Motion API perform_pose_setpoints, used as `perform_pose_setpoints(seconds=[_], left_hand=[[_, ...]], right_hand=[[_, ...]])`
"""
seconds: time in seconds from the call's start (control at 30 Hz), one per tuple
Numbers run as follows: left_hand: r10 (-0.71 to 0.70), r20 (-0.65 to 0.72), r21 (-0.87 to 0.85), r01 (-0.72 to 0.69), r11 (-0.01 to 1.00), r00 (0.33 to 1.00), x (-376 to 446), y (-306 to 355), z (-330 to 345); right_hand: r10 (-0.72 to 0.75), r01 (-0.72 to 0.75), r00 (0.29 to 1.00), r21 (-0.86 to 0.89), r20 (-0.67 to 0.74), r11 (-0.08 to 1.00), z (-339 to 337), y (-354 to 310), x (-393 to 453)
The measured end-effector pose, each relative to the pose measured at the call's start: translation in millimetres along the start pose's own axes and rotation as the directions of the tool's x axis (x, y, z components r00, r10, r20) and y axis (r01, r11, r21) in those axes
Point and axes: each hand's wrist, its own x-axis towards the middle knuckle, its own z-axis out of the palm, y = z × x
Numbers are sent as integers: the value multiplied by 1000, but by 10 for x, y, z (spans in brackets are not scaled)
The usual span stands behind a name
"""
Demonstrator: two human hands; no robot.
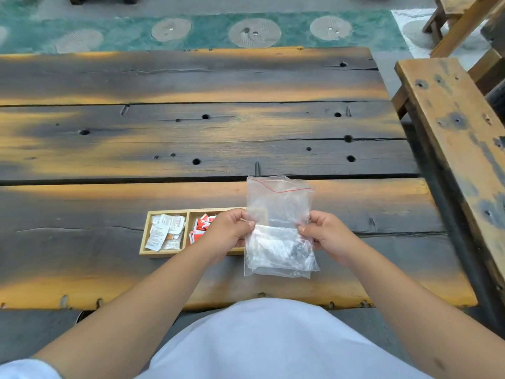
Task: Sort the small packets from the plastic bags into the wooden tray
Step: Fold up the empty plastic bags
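Note:
A clear plastic zip bag (278, 214) with a red seal line is held upright above the table, and more crumpled clear plastic hangs below it. My left hand (229, 231) pinches its left edge and my right hand (325, 233) pinches its right edge. Behind the bag lies a wooden tray (144, 233) with compartments. White packets (165, 231) fill its left compartment and red and white packets (202, 224) fill the one beside it. My left hand and the bag hide the tray's right part.
The tray lies on a dark, worn plank table (191, 132) with holes and cracks. A wooden bench (453, 127) runs along the table's right side. More wooden furniture (459, 17) stands at the far right on a green patterned floor.

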Motion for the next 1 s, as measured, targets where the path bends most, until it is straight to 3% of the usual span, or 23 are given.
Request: perform_pose_setpoints(seconds=[0.3,0.5,0.73,0.8,1.0], left_hand=[[52,-30,-142,-56,988,998,-257,87,-153],[118,-16,-221,-119,968,993,-358,205,-191],[110,-57,-204,-120,972,992,-434,321,-168],[97,-66,-207,-108,972,993,-435,322,-184],[40,-69,-225,-54,973,997,-429,276,-181]], right_hand=[[4,-12,996,85,84,996,161,-103,-61],[-118,56,982,370,145,927,221,-163,-78],[-66,1,991,490,116,872,263,-275,-95],[-35,-27,992,491,117,871,287,-309,-116],[-50,19,993,274,107,962,343,-309,-101]])
